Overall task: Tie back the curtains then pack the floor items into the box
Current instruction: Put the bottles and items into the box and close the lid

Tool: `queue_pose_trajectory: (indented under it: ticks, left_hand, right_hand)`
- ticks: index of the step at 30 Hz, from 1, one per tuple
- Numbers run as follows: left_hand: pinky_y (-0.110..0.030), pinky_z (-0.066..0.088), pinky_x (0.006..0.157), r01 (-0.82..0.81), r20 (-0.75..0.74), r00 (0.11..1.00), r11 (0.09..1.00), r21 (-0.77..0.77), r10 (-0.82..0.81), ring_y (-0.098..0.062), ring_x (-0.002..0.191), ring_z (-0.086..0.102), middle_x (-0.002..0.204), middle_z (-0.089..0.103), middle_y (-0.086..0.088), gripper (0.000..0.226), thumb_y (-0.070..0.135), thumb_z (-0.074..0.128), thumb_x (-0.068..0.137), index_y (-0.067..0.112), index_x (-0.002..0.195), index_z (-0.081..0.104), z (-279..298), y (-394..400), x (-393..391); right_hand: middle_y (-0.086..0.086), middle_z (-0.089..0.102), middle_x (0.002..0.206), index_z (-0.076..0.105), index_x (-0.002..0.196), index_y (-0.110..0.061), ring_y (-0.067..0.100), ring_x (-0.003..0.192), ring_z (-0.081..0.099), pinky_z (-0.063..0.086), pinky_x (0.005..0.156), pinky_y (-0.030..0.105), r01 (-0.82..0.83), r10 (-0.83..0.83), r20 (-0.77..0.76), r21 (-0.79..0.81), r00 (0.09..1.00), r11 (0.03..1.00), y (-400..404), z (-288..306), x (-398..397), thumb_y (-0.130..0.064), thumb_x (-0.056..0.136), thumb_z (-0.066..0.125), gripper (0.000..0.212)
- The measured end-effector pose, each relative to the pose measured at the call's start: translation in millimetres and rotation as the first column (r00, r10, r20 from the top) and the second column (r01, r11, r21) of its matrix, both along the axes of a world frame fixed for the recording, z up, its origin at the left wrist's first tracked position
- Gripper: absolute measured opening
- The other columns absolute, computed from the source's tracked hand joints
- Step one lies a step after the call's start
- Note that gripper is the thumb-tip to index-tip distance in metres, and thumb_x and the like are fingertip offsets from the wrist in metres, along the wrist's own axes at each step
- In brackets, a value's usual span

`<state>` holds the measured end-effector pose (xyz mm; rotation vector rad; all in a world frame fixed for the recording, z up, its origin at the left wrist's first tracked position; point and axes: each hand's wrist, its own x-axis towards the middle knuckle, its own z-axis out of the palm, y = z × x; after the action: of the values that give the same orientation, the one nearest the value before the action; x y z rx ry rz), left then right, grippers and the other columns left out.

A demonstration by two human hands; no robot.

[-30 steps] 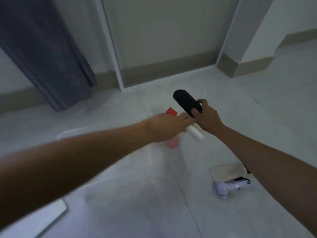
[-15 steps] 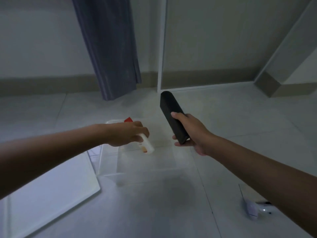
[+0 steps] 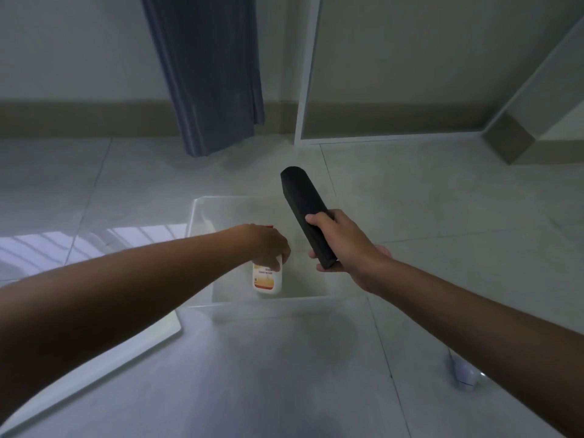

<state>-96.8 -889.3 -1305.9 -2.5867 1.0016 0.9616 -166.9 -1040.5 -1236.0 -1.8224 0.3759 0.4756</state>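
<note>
A clear plastic box (image 3: 202,203) stands on the tiled floor in the middle of the view. My left hand (image 3: 267,245) reaches into it and holds a white bottle (image 3: 267,279) with a red cap and an orange label, its base low inside the box near the front wall. My right hand (image 3: 343,245) grips a long black case (image 3: 301,205) by its lower end, held slanted over the box's right edge. A dark blue curtain (image 3: 208,74) hangs at the back wall, its hem just above the floor.
The box's flat clear lid (image 3: 151,339) lies on the floor to the left of the box. A small white device (image 3: 463,373) lies on the floor at the lower right, partly hidden by my right forearm. A white door frame (image 3: 305,90) rises behind the box.
My left hand has lowered the white bottle down into the box. My right hand with the black case has come closer to the box's right edge. My view has moved nearer to the box.
</note>
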Motion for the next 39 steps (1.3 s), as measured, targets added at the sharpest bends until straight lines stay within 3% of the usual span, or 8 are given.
queue_pose_trajectory:
  ticks: [11,14,17,20,22,26,31,39]
  left_hand:
    - [-0.036,0.052,0.091,-0.195,0.065,0.974,0.949,-0.249,0.218,-0.027,0.111,0.058,0.144,0.034,-0.003,0.056,0.039,0.052,0.095,0.022,0.145,0.034,-25.2,25.4,-18.6]
    - [-0.037,0.056,0.082,-0.207,0.152,0.951,0.919,-0.336,0.270,-0.025,0.101,0.061,0.132,0.041,-0.005,0.066,0.048,0.063,0.085,0.019,0.138,0.036,-25.9,33.4,-24.8]
    - [-0.039,0.058,0.076,-0.285,0.161,0.929,0.922,-0.262,0.333,-0.025,0.096,0.063,0.122,0.054,-0.005,0.091,0.063,0.070,0.070,0.019,0.138,0.028,-32.3,41.7,-30.9]
    - [-0.037,0.056,0.082,-0.308,0.145,0.930,0.932,-0.192,0.337,-0.027,0.104,0.062,0.127,0.059,-0.007,0.109,0.068,0.068,0.068,0.020,0.148,0.011,-42.4,41.8,-35.5]
    - [-0.036,0.054,0.086,-0.353,0.086,0.921,0.906,-0.232,0.381,-0.027,0.110,0.060,0.131,0.056,-0.007,0.110,0.063,0.069,0.071,0.021,0.150,0.006,-45.2,39.7,-35.9]
    - [-0.034,0.051,0.085,-0.411,0.008,0.904,0.872,-0.268,0.428,-0.028,0.114,0.057,0.135,0.053,-0.007,0.107,0.053,0.072,0.075,0.024,0.151,0.003,-44.2,34.5,-36.9]
    - [-0.034,0.052,0.085,-0.397,0.031,0.907,0.874,-0.280,0.421,-0.026,0.110,0.058,0.131,0.053,-0.008,0.107,0.051,0.070,0.078,0.021,0.152,-0.001,-42.9,34.3,-40.0]
    - [-0.034,0.051,0.089,-0.450,-0.002,0.882,0.839,-0.307,0.472,-0.027,0.109,0.056,0.128,0.051,-0.010,0.104,0.048,0.069,0.081,0.020,0.153,0.000,-44.6,32.9,-41.6]
  right_hand:
    - [0.002,0.062,0.094,0.049,0.116,-0.025,0.025,0.087,0.067,0.057,0.078,0.045,0.023,-0.022,0.037,-0.039,0.999,0.999,-1.9,1.2,-16.7,-0.042,0.092,0.053,0.030]
    - [0.000,0.062,0.095,0.049,0.118,-0.025,0.024,0.087,0.068,0.060,0.074,0.045,-0.008,0.014,0.052,-0.109,0.999,0.994,-1.8,2.9,-19.2,-0.043,0.092,0.051,0.032]
    - [-0.005,0.062,0.100,0.045,0.124,-0.030,0.020,0.086,0.067,0.061,0.069,0.039,-0.065,0.079,0.048,-0.247,0.996,0.967,-3.4,5.7,-19.4,-0.043,0.092,0.048,0.034]
    - [-0.002,0.064,0.092,0.038,0.132,-0.033,0.018,0.074,0.065,0.060,0.068,0.036,-0.167,0.183,0.001,-0.401,0.983,0.901,-3.9,8.3,-17.0,-0.040,0.093,0.042,0.040]
    - [0.001,0.062,0.091,0.025,0.140,-0.034,0.017,0.067,0.061,0.052,0.057,0.029,-0.282,0.292,-0.054,-0.471,0.955,0.836,-0.1,6.9,-14.6,-0.037,0.095,0.039,0.048]
    - [0.018,0.053,0.114,0.004,0.144,-0.041,0.025,0.074,0.058,0.045,0.061,0.032,-0.452,0.450,-0.151,-0.553,0.880,0.700,12.8,-14.4,-6.1,-0.036,0.097,0.042,0.061]
    - [0.025,0.041,0.127,0.007,0.146,-0.040,0.027,0.079,0.048,0.038,0.067,0.032,-0.499,0.461,-0.236,-0.614,0.856,0.612,27.8,-45.6,6.0,-0.033,0.098,0.044,0.061]
    - [0.023,0.033,0.132,0.001,0.149,-0.038,0.035,0.110,0.050,0.043,0.085,0.036,-0.532,0.477,-0.312,-0.720,0.822,0.445,38.7,-69.6,8.8,-0.031,0.094,0.052,0.076]
